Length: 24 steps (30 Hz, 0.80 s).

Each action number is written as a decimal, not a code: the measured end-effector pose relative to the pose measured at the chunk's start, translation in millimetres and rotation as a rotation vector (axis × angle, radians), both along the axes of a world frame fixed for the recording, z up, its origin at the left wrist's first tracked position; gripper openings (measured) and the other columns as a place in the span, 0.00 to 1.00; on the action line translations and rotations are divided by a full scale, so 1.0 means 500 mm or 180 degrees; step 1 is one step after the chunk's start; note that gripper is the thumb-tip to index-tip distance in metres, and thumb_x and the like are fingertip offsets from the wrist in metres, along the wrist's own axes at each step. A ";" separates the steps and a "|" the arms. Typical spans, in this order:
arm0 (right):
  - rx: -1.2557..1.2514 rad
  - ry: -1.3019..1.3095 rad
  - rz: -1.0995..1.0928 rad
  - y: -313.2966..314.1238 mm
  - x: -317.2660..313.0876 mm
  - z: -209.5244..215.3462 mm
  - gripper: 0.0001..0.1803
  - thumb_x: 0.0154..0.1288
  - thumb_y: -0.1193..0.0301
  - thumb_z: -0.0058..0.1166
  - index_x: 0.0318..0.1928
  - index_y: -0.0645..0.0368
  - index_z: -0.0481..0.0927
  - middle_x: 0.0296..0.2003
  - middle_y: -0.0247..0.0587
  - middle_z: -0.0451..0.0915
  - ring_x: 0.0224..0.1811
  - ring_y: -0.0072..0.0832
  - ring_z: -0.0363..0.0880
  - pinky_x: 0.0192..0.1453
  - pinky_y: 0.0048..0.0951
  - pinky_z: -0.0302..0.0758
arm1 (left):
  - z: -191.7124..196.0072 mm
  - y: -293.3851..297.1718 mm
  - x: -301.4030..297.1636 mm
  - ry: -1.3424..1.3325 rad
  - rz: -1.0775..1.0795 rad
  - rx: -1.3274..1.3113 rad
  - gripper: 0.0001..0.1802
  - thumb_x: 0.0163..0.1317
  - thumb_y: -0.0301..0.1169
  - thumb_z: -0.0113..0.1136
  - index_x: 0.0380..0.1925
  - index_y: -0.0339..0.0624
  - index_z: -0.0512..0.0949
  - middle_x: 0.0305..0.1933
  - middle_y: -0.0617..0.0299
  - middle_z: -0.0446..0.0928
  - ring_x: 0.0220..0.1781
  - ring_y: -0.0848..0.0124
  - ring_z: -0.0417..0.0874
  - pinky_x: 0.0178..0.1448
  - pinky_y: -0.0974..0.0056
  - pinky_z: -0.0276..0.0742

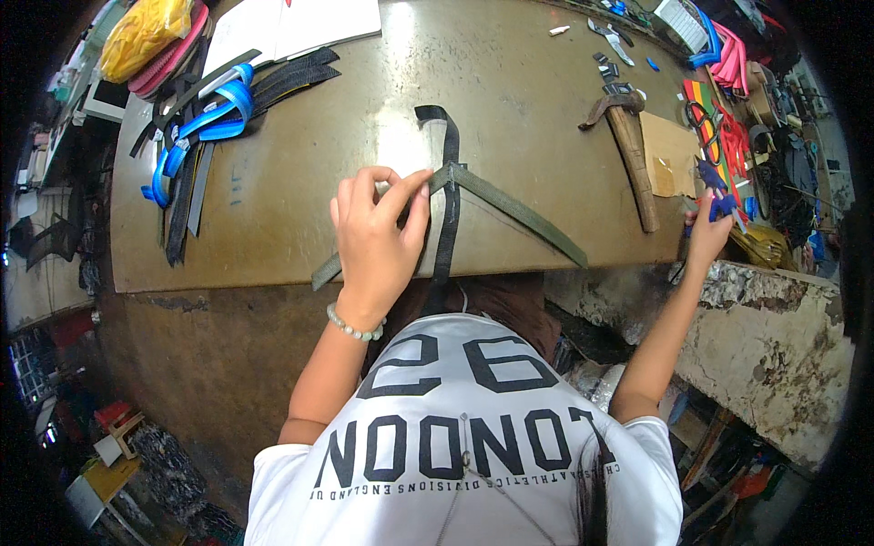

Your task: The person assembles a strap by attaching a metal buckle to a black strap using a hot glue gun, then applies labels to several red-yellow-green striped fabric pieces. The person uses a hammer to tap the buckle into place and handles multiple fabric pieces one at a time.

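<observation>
- Left hand point(373, 241): my grip pinches the olive webbing strap point(510, 209) flat against the desk point(300, 173), just where it crosses the black strap point(448, 182).
- Right hand point(708, 235): my grip is closed around blue-handled scissors point(719, 196), off the desk's right edge, well apart from the crossing.
- Progress: straps are laid crossed and held; no stitch or cut is visible at the crossing, so joining or trimming looks not yet done.
- Hammer point(628, 150) lies between the two grips, untouched.

two webbing straps point(473, 196), one hammer point(631, 150), one blue pliers point(716, 193), two hands point(378, 237)
</observation>
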State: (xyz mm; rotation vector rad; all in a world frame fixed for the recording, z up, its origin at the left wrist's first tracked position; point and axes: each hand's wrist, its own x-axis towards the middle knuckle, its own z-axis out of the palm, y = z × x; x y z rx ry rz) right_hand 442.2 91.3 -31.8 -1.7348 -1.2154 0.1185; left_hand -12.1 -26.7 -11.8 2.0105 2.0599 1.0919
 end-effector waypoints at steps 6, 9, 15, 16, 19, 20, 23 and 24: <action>-0.0679 0.0750 0.1840 -0.051 -0.296 0.164 0.21 0.69 0.57 0.61 0.53 0.57 0.74 0.34 0.34 0.81 0.29 0.15 0.77 0.20 0.17 0.70 | -0.028 -0.009 -0.003 0.0231 -0.0010 0.0037 0.11 0.57 0.30 0.68 0.41 0.56 0.86 0.38 0.69 0.76 0.41 0.66 0.73 0.44 0.59 0.64; -0.1331 -0.0169 0.3004 -0.072 -0.423 0.169 0.22 0.68 0.57 0.61 0.52 0.58 0.72 0.34 0.43 0.83 0.32 0.34 0.83 0.41 0.34 0.78 | -0.033 -0.007 -0.004 0.0145 0.0015 -0.0028 0.12 0.57 0.30 0.68 0.42 0.56 0.86 0.38 0.69 0.76 0.41 0.66 0.73 0.44 0.59 0.64; -0.1466 -0.0655 0.3264 -0.046 -0.471 0.165 0.25 0.68 0.56 0.60 0.54 0.58 0.68 0.32 0.56 0.84 0.33 0.53 0.85 0.37 0.41 0.77 | -0.033 -0.012 -0.004 0.0126 0.0018 0.0035 0.13 0.57 0.30 0.68 0.43 0.57 0.86 0.38 0.69 0.76 0.42 0.65 0.72 0.45 0.60 0.65; -0.1516 -0.0673 0.3264 -0.042 -0.474 0.165 0.25 0.69 0.56 0.60 0.54 0.58 0.68 0.32 0.56 0.84 0.34 0.53 0.85 0.36 0.42 0.77 | -0.033 -0.013 -0.004 0.0100 0.0027 -0.0017 0.12 0.58 0.30 0.68 0.43 0.56 0.87 0.39 0.67 0.76 0.43 0.65 0.73 0.46 0.59 0.65; -0.1523 -0.0725 0.3277 -0.039 -0.483 0.167 0.25 0.69 0.55 0.59 0.55 0.58 0.67 0.32 0.58 0.83 0.33 0.55 0.84 0.35 0.44 0.77 | -0.031 -0.014 -0.003 0.0065 0.0033 -0.0137 0.12 0.58 0.30 0.68 0.43 0.55 0.87 0.40 0.64 0.77 0.45 0.63 0.74 0.50 0.59 0.67; -0.1504 -0.0742 0.3283 -0.039 -0.484 0.168 0.26 0.69 0.55 0.59 0.55 0.58 0.66 0.31 0.58 0.83 0.33 0.56 0.84 0.34 0.45 0.77 | -0.030 -0.014 -0.003 0.0074 0.0029 -0.0153 0.12 0.58 0.30 0.67 0.43 0.55 0.87 0.40 0.65 0.77 0.45 0.63 0.73 0.50 0.58 0.67; -0.1609 -0.0711 0.3298 -0.051 -0.481 0.167 0.26 0.69 0.54 0.59 0.54 0.58 0.67 0.30 0.59 0.83 0.32 0.57 0.84 0.33 0.46 0.77 | -0.030 -0.015 -0.003 0.0085 0.0044 -0.0174 0.12 0.58 0.30 0.67 0.43 0.55 0.87 0.40 0.65 0.77 0.45 0.63 0.73 0.50 0.58 0.67; -0.1597 -0.0676 0.3358 -0.057 -0.479 0.166 0.25 0.69 0.54 0.59 0.54 0.58 0.67 0.30 0.59 0.83 0.32 0.57 0.83 0.34 0.46 0.77 | -0.030 -0.015 -0.002 0.0086 0.0054 -0.0179 0.12 0.59 0.30 0.67 0.44 0.55 0.87 0.40 0.65 0.77 0.45 0.63 0.73 0.50 0.58 0.67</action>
